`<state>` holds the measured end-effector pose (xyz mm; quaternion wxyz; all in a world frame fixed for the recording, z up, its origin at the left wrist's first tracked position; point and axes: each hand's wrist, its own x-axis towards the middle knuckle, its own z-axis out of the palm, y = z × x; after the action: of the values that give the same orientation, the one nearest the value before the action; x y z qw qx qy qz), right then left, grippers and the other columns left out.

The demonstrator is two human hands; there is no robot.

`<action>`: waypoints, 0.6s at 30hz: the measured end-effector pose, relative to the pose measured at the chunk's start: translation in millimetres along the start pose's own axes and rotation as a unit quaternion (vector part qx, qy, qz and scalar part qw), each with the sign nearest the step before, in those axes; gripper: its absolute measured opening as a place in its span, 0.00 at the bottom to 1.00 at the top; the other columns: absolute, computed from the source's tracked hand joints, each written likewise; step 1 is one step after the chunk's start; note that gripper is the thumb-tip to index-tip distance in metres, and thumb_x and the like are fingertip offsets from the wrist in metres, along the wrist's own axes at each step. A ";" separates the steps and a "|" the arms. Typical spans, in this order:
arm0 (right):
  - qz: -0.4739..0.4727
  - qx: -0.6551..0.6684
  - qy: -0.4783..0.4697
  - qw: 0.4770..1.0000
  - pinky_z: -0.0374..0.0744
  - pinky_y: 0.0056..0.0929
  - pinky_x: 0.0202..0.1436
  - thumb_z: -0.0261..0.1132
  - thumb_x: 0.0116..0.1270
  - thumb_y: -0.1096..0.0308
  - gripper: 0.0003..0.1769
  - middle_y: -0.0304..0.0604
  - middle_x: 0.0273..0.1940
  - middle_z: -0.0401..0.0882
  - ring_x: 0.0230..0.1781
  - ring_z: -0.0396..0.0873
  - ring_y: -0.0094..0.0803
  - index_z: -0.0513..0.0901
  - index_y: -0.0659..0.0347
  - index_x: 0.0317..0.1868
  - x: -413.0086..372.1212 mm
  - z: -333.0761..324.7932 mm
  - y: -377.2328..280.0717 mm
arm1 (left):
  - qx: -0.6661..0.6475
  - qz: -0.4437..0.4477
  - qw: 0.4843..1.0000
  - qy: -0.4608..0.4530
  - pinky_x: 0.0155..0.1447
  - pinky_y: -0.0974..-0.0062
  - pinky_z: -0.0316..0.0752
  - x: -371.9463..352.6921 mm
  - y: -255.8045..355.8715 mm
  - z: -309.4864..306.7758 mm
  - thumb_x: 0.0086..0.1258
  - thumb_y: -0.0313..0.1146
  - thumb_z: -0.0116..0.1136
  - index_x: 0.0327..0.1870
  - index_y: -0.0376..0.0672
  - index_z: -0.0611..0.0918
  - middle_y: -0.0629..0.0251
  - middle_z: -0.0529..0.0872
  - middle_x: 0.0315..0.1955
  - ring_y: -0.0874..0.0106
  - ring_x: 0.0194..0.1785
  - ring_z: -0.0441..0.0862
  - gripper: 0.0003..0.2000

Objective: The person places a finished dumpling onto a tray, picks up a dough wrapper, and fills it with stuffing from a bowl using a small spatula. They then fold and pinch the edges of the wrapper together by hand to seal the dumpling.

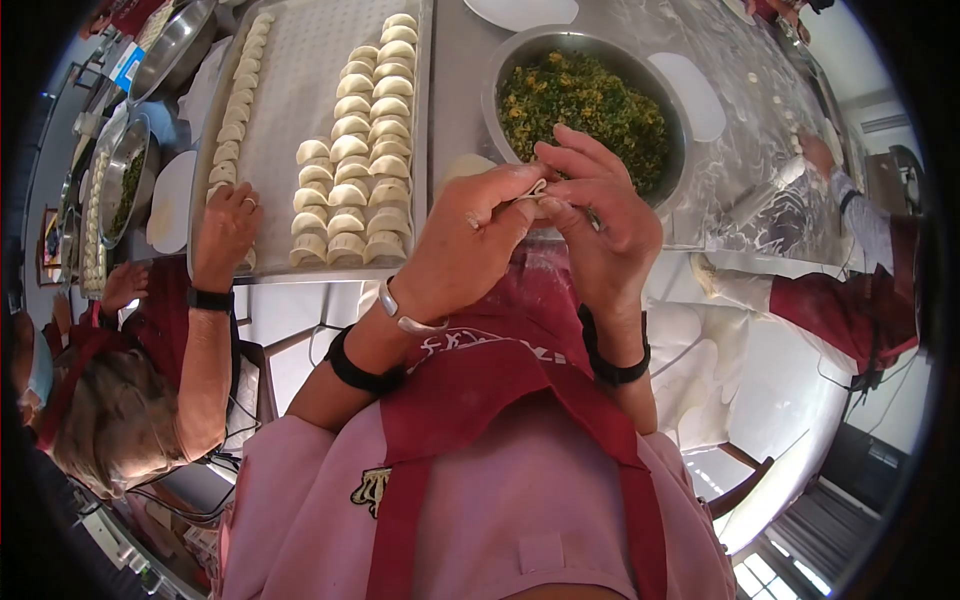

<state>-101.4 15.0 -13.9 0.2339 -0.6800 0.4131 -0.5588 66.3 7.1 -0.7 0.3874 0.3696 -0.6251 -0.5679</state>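
Note:
A small dumpling (535, 191) with a pleated dough edge is held between my two hands, largely covered by fingers. My left hand (462, 240) is closed, its thumb and forefinger pinching the dough from the left. On the right side, the thumb and forefinger of my right hand (608, 215) pinch the same edge, while its other fingers stretch upward. Just beyond my hands stands a metal bowl (684, 165) of chopped green and yellow filling (585, 100). A pale round piece (468, 165), perhaps a dough wrapper, lies partly hidden behind my left hand.
Left of my hands, a large tray (310, 60) holds rows of finished dumplings (350, 150). A co-worker's hand (228, 225) touches its left edge. White plates (690, 95) flank the bowl. At right, another person's hand (818, 155) is over the floury metal table (735, 130).

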 end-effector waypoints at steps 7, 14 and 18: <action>0.031 -0.098 -0.022 0.994 0.77 0.41 0.64 0.70 0.55 0.82 0.13 0.55 0.57 0.83 0.67 0.75 0.50 0.87 0.64 0.43 1.3 -2.6 -11.5 | -0.076 -0.022 0.997 -0.005 0.57 0.79 0.78 2.8 -2.3 -4.3 0.73 0.21 0.50 0.68 0.31 0.73 0.57 0.84 0.53 0.75 0.53 0.82 0.22; 0.078 0.073 0.004 0.994 0.74 0.41 0.68 0.69 0.60 0.82 0.12 0.55 0.59 0.81 0.68 0.73 0.48 0.87 0.66 0.46 0.4 -6.0 -1.3 | -0.207 -0.033 0.978 0.000 0.60 0.72 0.81 1.7 3.8 -1.1 0.73 0.21 0.55 0.69 0.30 0.71 0.56 0.82 0.57 0.71 0.57 0.81 0.23; 0.125 0.161 0.070 0.976 0.73 0.40 0.68 0.69 0.63 0.81 0.09 0.56 0.58 0.82 0.68 0.73 0.45 0.86 0.68 0.45 0.2 5.6 -9.9 | -0.292 -0.021 0.953 0.076 0.59 0.75 0.80 -2.9 -10.0 11.8 0.73 0.21 0.58 0.67 0.29 0.72 0.55 0.83 0.55 0.72 0.56 0.82 0.22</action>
<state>-93.1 19.6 -7.6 0.3792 -0.5357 0.4146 -0.6304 57.1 13.9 -11.5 0.5129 0.2959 -0.3930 -0.7035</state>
